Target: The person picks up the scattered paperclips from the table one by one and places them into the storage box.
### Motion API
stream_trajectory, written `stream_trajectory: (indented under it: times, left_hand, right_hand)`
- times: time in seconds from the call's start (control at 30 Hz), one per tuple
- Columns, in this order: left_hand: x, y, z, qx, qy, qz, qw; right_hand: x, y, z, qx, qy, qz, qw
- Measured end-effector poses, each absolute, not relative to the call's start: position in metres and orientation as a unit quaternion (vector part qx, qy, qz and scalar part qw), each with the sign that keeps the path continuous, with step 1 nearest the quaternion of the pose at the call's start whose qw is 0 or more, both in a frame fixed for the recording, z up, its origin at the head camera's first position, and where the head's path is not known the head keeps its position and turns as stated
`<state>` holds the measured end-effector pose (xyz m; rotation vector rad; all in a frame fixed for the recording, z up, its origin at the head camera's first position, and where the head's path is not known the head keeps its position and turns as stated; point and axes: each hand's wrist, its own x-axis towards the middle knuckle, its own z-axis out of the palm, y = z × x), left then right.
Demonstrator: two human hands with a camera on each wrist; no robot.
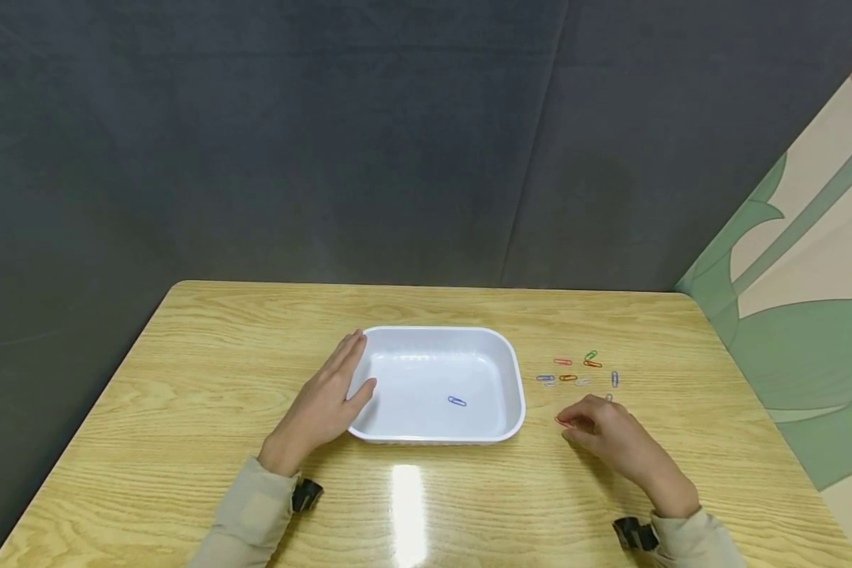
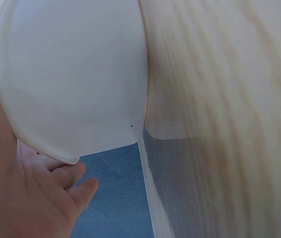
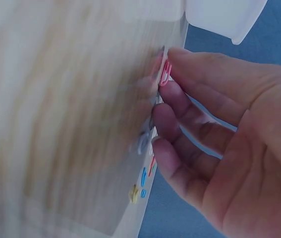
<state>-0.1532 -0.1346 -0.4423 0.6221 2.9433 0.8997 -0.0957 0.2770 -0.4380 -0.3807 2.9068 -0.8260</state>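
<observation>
1. We see the R hand point(image 1: 614, 442) low on the desk point(image 1: 184, 379), fingers point(image 3: 180, 106) curled, pinching a red paperclip point(image 1: 563, 423) at the tips, just right of the white tray point(image 1: 514, 371).
2. Red clip orientation: in the right wrist view point(image 3: 166, 73) its long axis runs roughly along the fingertips, held against the desk surface. Head view is too small to tell which end leads.
3. No brands, labels or legible writing anywhere we can see.
4. L hand point(image 1: 326, 402) lies flat, fingers straight and relaxed, against the tray's left rim; it touches the tray but isn't wrapped round it. The left wrist view shows the tray point(image 2: 71, 74) wall right beside the palm point(image 2: 26, 198).
5. Blue paperclip point(image 1: 457, 401) lies inside the tray, right of centre, long axis approx left-right w/ a slight tilt.
6. Loose clips point(image 1: 578, 371) are scattered on the desk just beyond the R hand, right of the tray: red, orange, green, blue, plus pale ones. They point in mixed directions, none touching the tray.
7. Bkgd: dark grey backdrop point(image 1: 326, 142); green/cream panel point(image 1: 809, 300) to the right.
</observation>
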Motion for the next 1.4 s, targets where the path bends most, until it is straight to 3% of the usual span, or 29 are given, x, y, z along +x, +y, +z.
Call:
stream_trajectory:
  times: [1.4]
  left_hand:
    - [-0.152, -0.135, -0.441, 0.199, 0.936, 0.29, 0.008]
  right_hand:
    - [-0.094, 0.277, -0.427, -0.13, 0.941, -0.303, 0.071]
